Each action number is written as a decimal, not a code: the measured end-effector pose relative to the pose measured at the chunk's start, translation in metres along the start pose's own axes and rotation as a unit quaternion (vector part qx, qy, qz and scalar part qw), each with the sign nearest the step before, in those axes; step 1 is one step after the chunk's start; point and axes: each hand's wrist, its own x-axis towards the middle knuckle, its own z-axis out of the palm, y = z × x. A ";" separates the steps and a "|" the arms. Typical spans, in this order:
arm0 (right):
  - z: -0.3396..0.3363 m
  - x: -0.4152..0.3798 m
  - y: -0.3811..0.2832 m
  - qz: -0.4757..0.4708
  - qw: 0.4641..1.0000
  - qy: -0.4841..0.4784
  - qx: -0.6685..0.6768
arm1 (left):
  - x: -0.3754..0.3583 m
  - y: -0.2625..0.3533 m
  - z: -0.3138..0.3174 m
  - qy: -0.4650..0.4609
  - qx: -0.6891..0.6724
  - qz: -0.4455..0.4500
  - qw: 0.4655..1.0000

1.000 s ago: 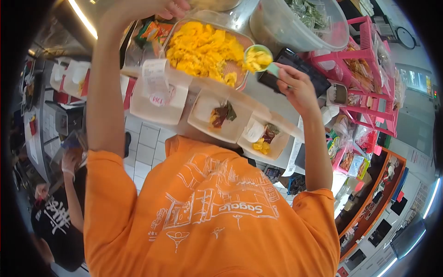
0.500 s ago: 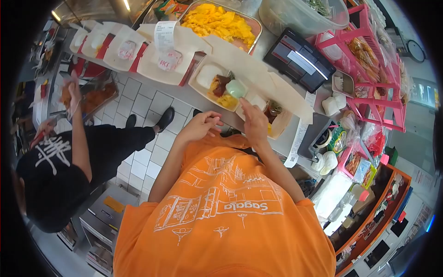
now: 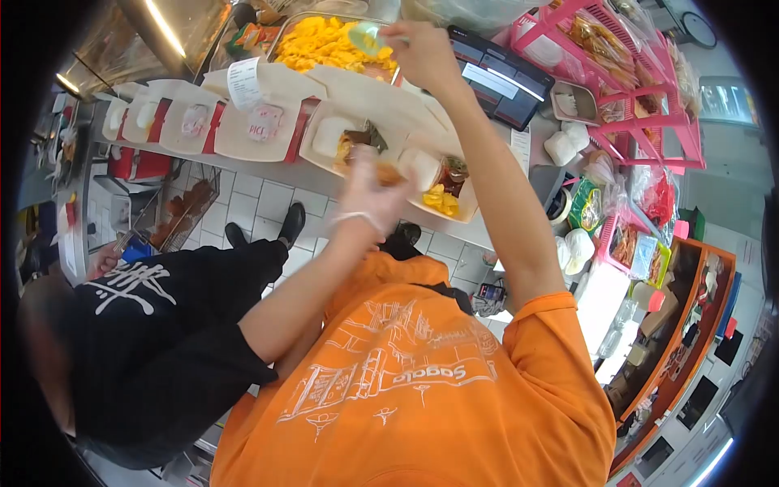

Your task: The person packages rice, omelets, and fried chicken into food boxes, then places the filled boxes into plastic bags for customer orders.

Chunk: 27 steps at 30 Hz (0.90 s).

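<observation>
My right hand is closed on a pale green scoop, held over the tray of yellow scrambled egg. Bits of yellow show in the scoop. My left hand is hidden behind a co-worker's forearm, so its fingers do not show. In front of me is an open cardboard meal box with white rice, dark greens and brown food. Beside it, another open box contains rice, scrambled egg and dark food. The co-worker's gloved hand, blurred by motion, is over the first box.
Further open boxes line the counter to the left, one with a receipt. A tablet and pink baskets stand right. The co-worker in black leans in close on my left.
My right hand has moved up from the boxes to the egg tray, now with the green scoop, which was in the first box. The co-worker has come closer and reached across my left arm.
</observation>
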 end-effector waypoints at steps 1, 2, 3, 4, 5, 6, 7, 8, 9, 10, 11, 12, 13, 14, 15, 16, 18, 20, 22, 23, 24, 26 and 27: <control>0.003 0.011 0.012 -0.033 0.997 -0.064 -0.023 | -0.006 0.077 0.032 0.065 0.046 0.059 0.995; 0.005 0.018 0.020 -0.065 0.989 -0.128 -0.044 | 0.015 0.084 0.055 0.007 0.012 0.003 1.000; 0.001 0.027 0.020 -0.103 0.974 -0.167 -0.110 | 0.022 0.092 0.068 -0.005 0.044 -0.029 0.999; 0.001 0.035 0.022 -0.118 0.965 -0.199 -0.127 | 0.029 0.100 0.081 -0.019 0.077 -0.060 0.995; 0.005 0.043 0.028 -0.134 0.953 -0.232 -0.144 | 0.017 0.119 0.088 0.014 0.175 -0.066 0.982; 0.012 0.050 0.037 -0.150 0.939 -0.263 -0.161 | 0.006 0.129 0.083 0.024 0.254 -0.020 0.967; 0.032 0.062 0.069 -0.215 0.927 -0.261 -0.161 | -0.005 0.140 0.078 0.041 0.334 0.024 0.941; 0.051 0.073 0.100 -0.279 0.912 -0.255 -0.161 | -0.016 0.141 0.061 0.033 0.394 0.119 0.911; 0.052 0.074 0.103 -0.296 0.906 -0.258 -0.157 | -0.029 0.137 0.040 0.022 0.449 0.210 0.868; 0.050 0.069 0.106 -0.310 0.900 -0.264 -0.152 | -0.045 0.129 0.016 0.007 0.497 0.297 0.815; 0.040 0.064 0.104 -0.292 0.889 -0.312 -0.168 | -0.063 0.122 -0.006 -0.007 0.537 0.381 0.752; 0.032 0.060 0.105 -0.273 0.874 -0.358 -0.183 | -0.077 0.113 -0.024 -0.015 0.537 0.439 0.720; 0.030 0.054 0.103 -0.270 0.866 -0.360 -0.220 | -0.085 0.103 -0.040 -0.014 0.528 0.474 0.704; 0.027 0.051 0.105 -0.268 0.856 -0.360 -0.258 | -0.090 0.096 -0.057 0.031 0.502 0.473 0.723; 0.010 0.045 0.076 -0.263 0.863 -0.340 -0.266 | -0.091 0.090 -0.078 0.104 0.479 0.455 0.743; 0.017 0.046 0.079 -0.286 0.887 -0.291 -0.218 | -0.089 0.085 -0.105 0.178 0.453 0.433 0.759; 0.035 0.052 0.091 -0.332 0.917 -0.187 -0.118 | -0.061 0.074 -0.182 0.357 0.443 0.343 0.747; 0.044 0.049 0.084 -0.301 0.906 -0.262 -0.142 | -0.024 0.058 -0.274 0.471 0.464 0.243 0.710; 0.050 0.039 0.084 -0.261 0.885 -0.343 -0.178 | 0.011 0.035 -0.357 0.496 0.502 0.115 0.699; 0.055 0.036 0.087 -0.243 0.867 -0.386 -0.200 | 0.022 0.028 -0.377 0.487 0.505 0.063 0.710; 0.050 0.027 0.095 -0.217 0.850 -0.426 -0.220 | 0.036 0.020 -0.392 0.475 0.505 0.035 0.720; 0.034 0.022 0.089 -0.250 0.863 -0.412 -0.150 | 0.043 0.013 -0.399 0.465 0.498 0.001 0.732; 0.027 0.025 0.083 -0.273 0.865 -0.405 -0.115 | 0.047 0.012 -0.400 0.467 0.500 -0.001 0.729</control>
